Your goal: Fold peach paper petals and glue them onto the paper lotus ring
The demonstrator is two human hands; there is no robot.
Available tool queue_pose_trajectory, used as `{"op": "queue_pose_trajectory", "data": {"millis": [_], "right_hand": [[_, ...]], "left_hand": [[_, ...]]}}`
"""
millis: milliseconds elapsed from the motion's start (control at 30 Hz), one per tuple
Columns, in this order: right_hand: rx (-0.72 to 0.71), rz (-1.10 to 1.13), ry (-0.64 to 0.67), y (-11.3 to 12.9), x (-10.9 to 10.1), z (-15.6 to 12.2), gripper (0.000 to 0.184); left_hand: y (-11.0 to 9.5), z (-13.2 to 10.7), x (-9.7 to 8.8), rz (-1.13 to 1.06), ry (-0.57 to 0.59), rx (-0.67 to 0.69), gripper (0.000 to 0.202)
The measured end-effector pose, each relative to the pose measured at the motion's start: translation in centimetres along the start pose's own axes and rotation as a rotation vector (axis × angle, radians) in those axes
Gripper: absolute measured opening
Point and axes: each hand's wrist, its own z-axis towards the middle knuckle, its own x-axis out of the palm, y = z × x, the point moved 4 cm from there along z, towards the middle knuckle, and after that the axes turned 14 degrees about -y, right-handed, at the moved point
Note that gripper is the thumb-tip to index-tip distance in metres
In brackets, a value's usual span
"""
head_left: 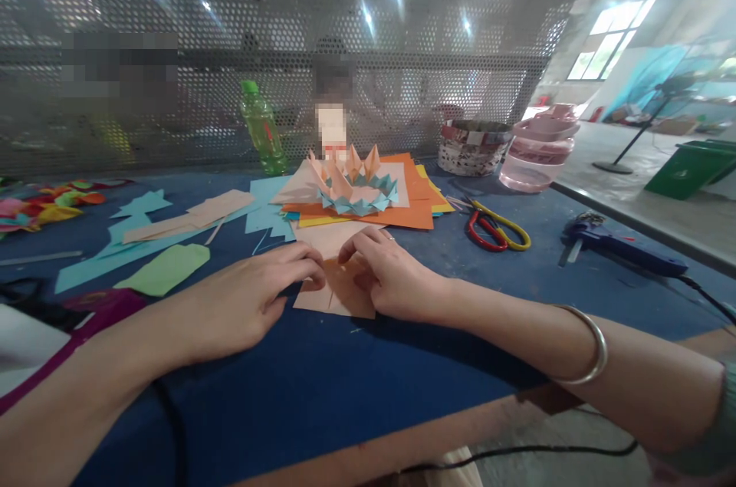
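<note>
A square of peach paper [336, 298] with crease lines lies flat on the blue table in front of me. My left hand [261, 295] is over its left edge, fingers loosely bent and thumb apart from them, with nothing visible in its grasp. My right hand [396, 272] has its fingers curled down onto the paper's right side; its fingertips are partly hidden. Just beyond sits a folded-paper lotus [359, 192], light blue around the base with peach points rising from it. It rests on a stack of coloured paper [417, 203] in orange, yellow and peach.
Scissors [497, 230] with red and yellow handles and a blue glue gun [626, 245] lie to the right. A green bottle [264, 130], a woven basket [472, 148] and a pink water bottle [540, 149] stand behind. Blue paper scraps [92, 264] spread left.
</note>
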Motion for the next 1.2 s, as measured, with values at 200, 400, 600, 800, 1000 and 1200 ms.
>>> {"op": "queue_pose_trajectory", "data": {"millis": [200,400,600,800,1000,1200], "right_hand": [[-0.026,-0.014,0.005,0.1,-0.1,0.0,0.037],[-0.009,-0.027,0.013,0.0,-0.1,0.0,0.036],[-0.046,-0.036,-0.034,0.2,-0.4,-0.1,0.033],[-0.154,0.070,0.056,1.4,-0.4,-0.3,0.025],[-0.172,0.089,0.106,1.4,-0.6,0.0,0.024],[-0.120,0.054,0.117,1.2,-0.6,0.3,0.022]], "left_hand": [[-0.2,0.1,0.0,0.014,0.071,0.029,0.048],[-0.1,0.5,-0.3,-0.023,0.013,0.065,0.026],[-0.8,0.7,-0.5,-0.198,0.061,0.010,0.024],[-0.7,0.7,0.6,-0.311,0.073,-0.185,0.019],[0.2,0.6,1.6,-0.286,0.015,-0.343,0.018],[-0.1,0.8,2.0,-0.304,-0.035,-0.341,0.017]]}}
